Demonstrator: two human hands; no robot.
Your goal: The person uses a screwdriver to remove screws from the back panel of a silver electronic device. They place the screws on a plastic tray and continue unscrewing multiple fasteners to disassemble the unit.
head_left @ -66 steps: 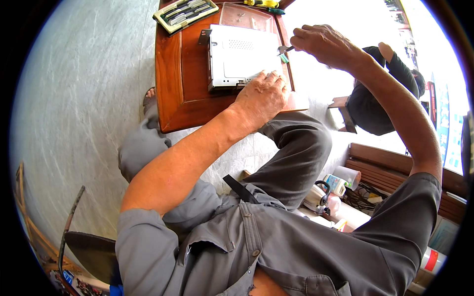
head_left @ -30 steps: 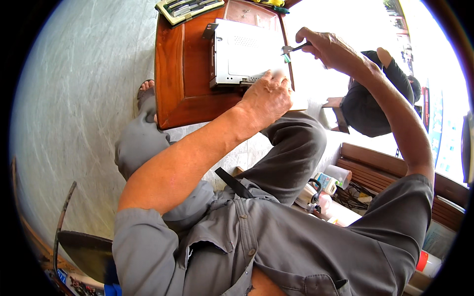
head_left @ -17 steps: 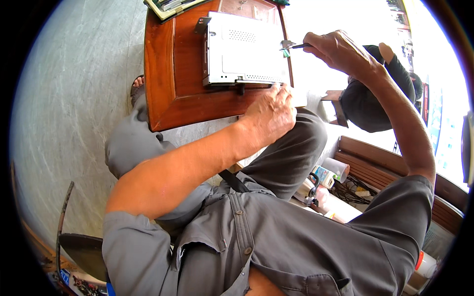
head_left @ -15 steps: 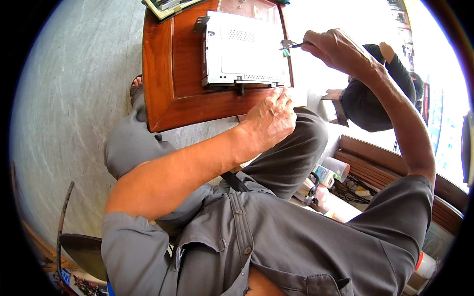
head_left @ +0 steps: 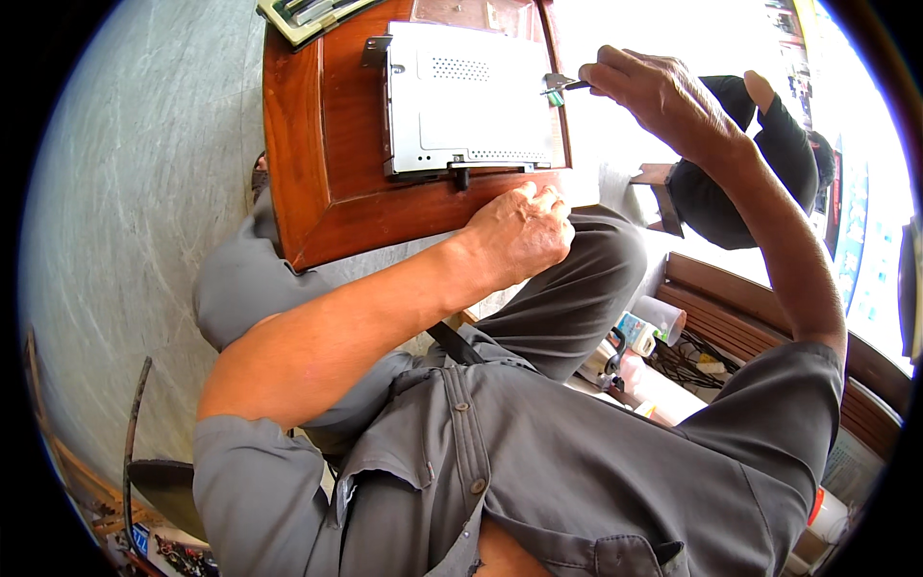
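A flat grey metal chassis (head_left: 471, 96) with vent holes lies on a small reddish wooden table (head_left: 332, 173). My right hand (head_left: 663, 91) is closed on a thin screwdriver (head_left: 567, 87) whose tip meets a small bracket at the chassis's right edge. My left hand (head_left: 519, 236) rests with curled fingers at the table's near edge, just below the chassis, holding nothing that I can see.
A tray of tools (head_left: 308, 12) sits at the table's far left corner. Another person in dark clothes (head_left: 750, 163) crouches to the right. Bottles and cables (head_left: 654, 341) lie by a wooden bench (head_left: 769, 317). A metal chair frame (head_left: 144, 452) stands lower left on the grey floor.
My left hand slid off the chassis's near corner to the table edge. The view shifted, bringing the table closer. My right hand keeps the screwdriver at the right edge.
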